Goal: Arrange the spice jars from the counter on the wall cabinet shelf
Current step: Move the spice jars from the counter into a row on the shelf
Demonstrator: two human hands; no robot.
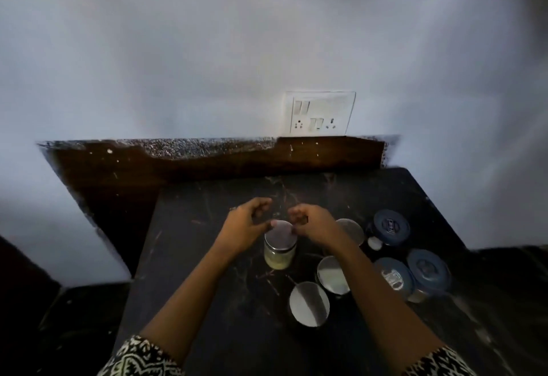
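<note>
Here, on the dark counter (207, 301), toward its middle: a glass spice jar (280, 249) with steel lid, upright, pale contents. Left hand (247, 224) and right hand (314, 224) half-curled at either side of the lid, thumbs near its rim, grasping nothing. Crowding the right edge: three steel-lidded jars (309, 304), three blue-lidded containers (391, 224). Behind, a switchboard (318, 113) on the wall.

In front of me a pale wall (267, 49) fills the upper half of the frame, dimly lit and darker toward the right edge. A white switch plate (320, 113) with sockets sits on it right of centre, just above a dark speckled backsplash (207, 153). Below lies the black, scuffed table (207, 257), stretching to the bottom of the frame.
</note>
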